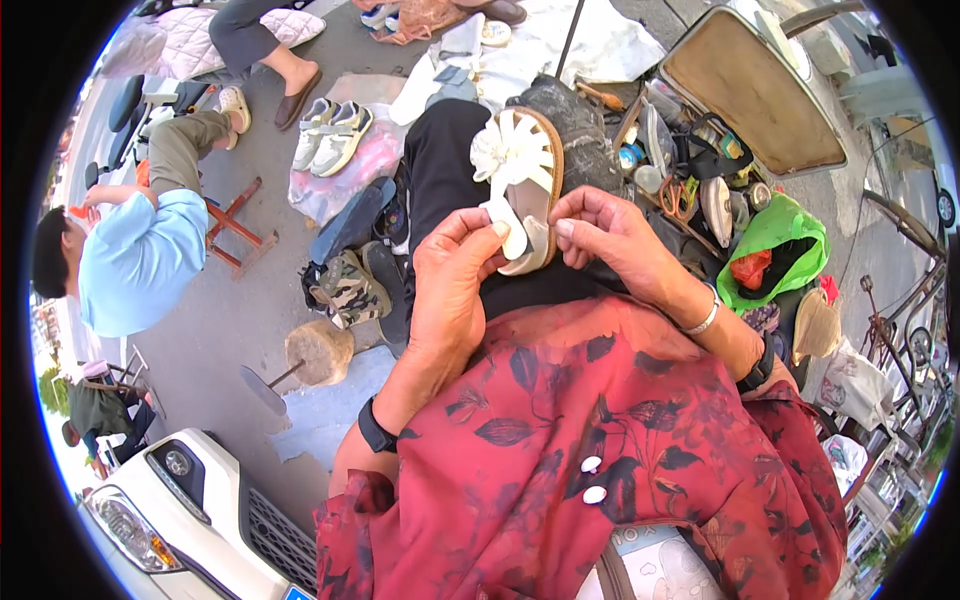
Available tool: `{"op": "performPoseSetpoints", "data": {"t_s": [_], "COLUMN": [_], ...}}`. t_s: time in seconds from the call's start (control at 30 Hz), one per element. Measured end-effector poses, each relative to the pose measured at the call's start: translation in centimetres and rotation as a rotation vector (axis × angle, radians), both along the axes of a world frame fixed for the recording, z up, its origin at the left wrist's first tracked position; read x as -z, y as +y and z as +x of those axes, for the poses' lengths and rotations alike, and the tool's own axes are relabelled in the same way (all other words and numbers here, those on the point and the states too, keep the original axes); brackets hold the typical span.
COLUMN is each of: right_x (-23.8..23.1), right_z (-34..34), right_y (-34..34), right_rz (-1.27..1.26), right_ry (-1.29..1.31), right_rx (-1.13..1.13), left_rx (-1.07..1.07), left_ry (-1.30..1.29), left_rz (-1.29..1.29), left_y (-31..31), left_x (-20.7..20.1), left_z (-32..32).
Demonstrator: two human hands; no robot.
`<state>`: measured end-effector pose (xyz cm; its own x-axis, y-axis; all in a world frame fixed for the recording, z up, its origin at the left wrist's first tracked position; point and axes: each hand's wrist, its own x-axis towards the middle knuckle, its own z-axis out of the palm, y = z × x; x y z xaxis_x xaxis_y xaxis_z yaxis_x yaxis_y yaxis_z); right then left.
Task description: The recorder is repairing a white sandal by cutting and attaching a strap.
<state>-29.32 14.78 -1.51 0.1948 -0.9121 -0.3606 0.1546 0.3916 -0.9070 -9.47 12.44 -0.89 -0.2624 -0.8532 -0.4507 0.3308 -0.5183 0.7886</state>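
Observation:
A small white sandal [527, 185] with a big white flower on its front and a tan sole edge lies on my lap, over black trousers. My left hand [452, 275] pinches the white strap at the sandal's heel end from the left. My right hand [605, 232] grips the same heel end from the right, fingertips touching the strap. Both hands meet at the strap. A black band is on my left wrist, a silver bangle and a dark watch on my right.
An open box of tools [700, 175] with scissors stands at my right, a green bag [775, 235] beside it. White sneakers [335, 135] and camouflage shoes [350, 290] lie on the pavement left. A person in a light blue shirt [140, 255] sits at far left. A white car [180, 520] is at lower left.

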Motion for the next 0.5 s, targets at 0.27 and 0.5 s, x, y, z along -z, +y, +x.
{"op": "performPoseSetpoints", "data": {"t_s": [0.27,0.5], "right_x": [-1.7,-2.1], "right_z": [-4.2,-8.0], "right_y": [-1.5,-5.1], "right_rz": [-0.126,-0.157], "right_ry": [0.034,0.055], "right_rx": [0.123,0.245], "left_rx": [-0.101,-0.234], "left_ry": [0.126,0.016], "left_rz": [-0.228,-0.403], "left_y": [-6.3,-17.1], "left_x": [-4.2,-7.8], "left_z": [1.8,2.5]}}
